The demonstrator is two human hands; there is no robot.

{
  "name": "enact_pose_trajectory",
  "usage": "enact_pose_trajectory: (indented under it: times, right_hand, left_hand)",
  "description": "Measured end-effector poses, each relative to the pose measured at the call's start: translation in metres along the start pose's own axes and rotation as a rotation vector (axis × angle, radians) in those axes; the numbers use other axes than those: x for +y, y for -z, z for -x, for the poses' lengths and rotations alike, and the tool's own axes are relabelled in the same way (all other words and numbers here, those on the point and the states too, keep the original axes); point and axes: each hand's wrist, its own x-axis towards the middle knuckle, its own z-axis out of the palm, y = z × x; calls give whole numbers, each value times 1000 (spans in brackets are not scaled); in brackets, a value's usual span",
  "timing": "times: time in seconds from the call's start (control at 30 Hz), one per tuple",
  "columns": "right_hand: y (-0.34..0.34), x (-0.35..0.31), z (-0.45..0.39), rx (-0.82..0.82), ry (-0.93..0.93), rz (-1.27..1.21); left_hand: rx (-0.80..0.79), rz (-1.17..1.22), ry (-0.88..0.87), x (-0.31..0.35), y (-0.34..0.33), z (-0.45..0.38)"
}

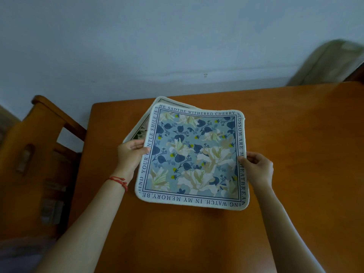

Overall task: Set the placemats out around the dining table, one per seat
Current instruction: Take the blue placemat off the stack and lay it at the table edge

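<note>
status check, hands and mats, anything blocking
Left hand and right hand each pinch a side edge of the blue floral placemat. Second placemat partly underneath. Table around them unobstructed.

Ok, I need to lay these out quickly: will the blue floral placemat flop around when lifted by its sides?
Probably only a little. The blue floral placemat, pinched at its side edges by the left hand and right hand, stays nearly flat with a slight bow. It looks thin, so likely light. Its fabric-like face seems unlikely to slip.

Blue floral placemat (pixel 194 156); orange-brown table (pixel 295 144).
</note>
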Motion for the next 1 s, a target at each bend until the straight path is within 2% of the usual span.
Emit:
enact_pose_trajectory:
  times: [0.57, 1.0]
  right_hand:
    - [28, -7, 137, -50, 25, -22]
    - [74, 7, 208, -116, 86, -17]
  left_hand:
    - [9, 92, 11, -25, 95, 118]
    - [49, 112, -1, -44, 121, 219]
